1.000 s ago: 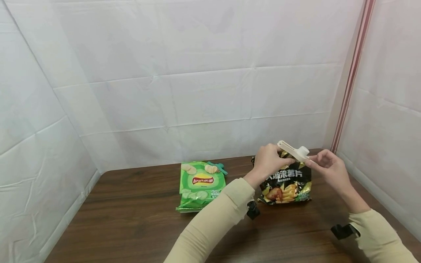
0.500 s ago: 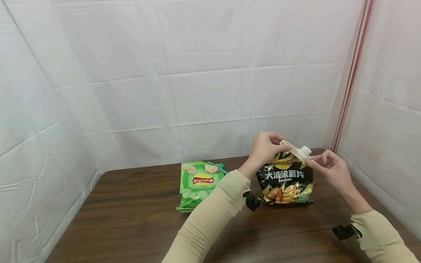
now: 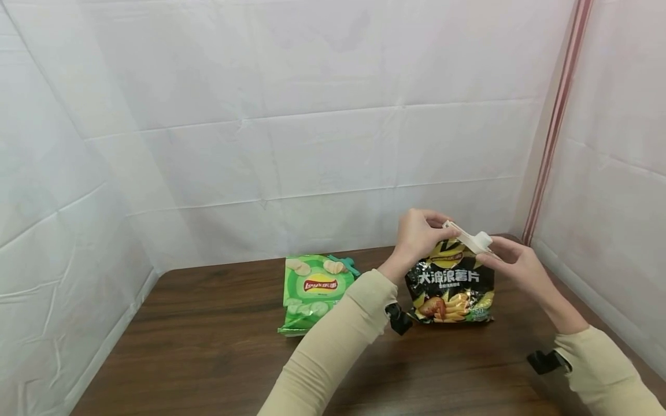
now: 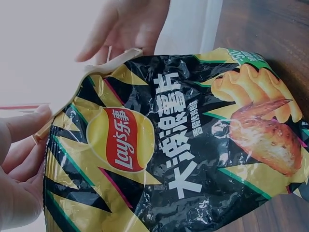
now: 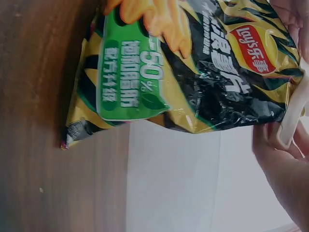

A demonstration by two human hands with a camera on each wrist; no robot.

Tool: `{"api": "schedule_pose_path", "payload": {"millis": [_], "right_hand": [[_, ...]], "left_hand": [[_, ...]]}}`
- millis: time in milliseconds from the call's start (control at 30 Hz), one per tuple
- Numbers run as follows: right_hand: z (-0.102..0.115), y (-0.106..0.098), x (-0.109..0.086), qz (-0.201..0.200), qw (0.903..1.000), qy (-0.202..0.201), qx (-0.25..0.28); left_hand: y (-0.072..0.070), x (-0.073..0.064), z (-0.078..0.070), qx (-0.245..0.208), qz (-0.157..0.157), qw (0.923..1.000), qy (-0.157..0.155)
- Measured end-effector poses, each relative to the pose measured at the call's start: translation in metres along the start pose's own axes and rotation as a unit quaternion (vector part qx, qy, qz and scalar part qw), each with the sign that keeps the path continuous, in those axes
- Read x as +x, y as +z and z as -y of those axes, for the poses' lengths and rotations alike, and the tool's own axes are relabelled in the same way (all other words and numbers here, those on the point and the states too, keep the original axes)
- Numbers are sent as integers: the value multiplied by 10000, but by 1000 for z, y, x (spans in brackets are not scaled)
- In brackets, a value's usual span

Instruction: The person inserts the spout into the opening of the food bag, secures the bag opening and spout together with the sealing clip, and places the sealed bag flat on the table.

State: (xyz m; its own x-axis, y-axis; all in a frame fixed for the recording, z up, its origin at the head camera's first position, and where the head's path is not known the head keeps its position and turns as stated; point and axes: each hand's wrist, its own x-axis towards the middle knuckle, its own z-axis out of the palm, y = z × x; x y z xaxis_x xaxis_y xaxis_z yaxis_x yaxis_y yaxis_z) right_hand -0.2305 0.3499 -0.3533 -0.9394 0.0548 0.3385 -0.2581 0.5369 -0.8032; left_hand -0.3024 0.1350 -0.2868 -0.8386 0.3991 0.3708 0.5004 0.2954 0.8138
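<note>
A black and gold Lay's chip bag stands upright on the table at the right. Along its top edge lies a white bag clip with a round cap, slanting down to the right. My left hand pinches the clip's upper left end, thumb in front; the left wrist view shows the fingers behind the bag's top corner. With thumb and fingers my right hand pinches the lower right end. In the right wrist view the clip's end sits between that hand's fingers and thumb.
A green Lay's chip bag lies left of my left forearm, which hides part of it. A teal item, perhaps another clip, is at its top right corner. White cloth walls border the dark wooden table.
My left hand has moved up and slightly left from the bag's front to the clip's end, uncovering the logo. The right hand has shifted slightly left, its fingers closer round the clip's end.
</note>
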Motion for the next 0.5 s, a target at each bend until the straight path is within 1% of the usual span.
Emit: {"api": "schedule_pose_path", "payload": {"millis": [100, 200, 333, 500], "right_hand": [[5, 3, 2, -35, 9996, 107, -273], [6, 4, 4, -121, 9987, 82, -487], [6, 5, 6, -64, 9985, 39, -547], [7, 3, 8, -40, 9984, 133, -548]], "left_hand": [[0, 0, -1, -2, 9, 10000, -17], [0, -1, -2, -65, -2, 10000, -55], [0, -2, -1, -120, -20, 9999, -76], [0, -2, 0, -175, -9, 9998, 24]]}}
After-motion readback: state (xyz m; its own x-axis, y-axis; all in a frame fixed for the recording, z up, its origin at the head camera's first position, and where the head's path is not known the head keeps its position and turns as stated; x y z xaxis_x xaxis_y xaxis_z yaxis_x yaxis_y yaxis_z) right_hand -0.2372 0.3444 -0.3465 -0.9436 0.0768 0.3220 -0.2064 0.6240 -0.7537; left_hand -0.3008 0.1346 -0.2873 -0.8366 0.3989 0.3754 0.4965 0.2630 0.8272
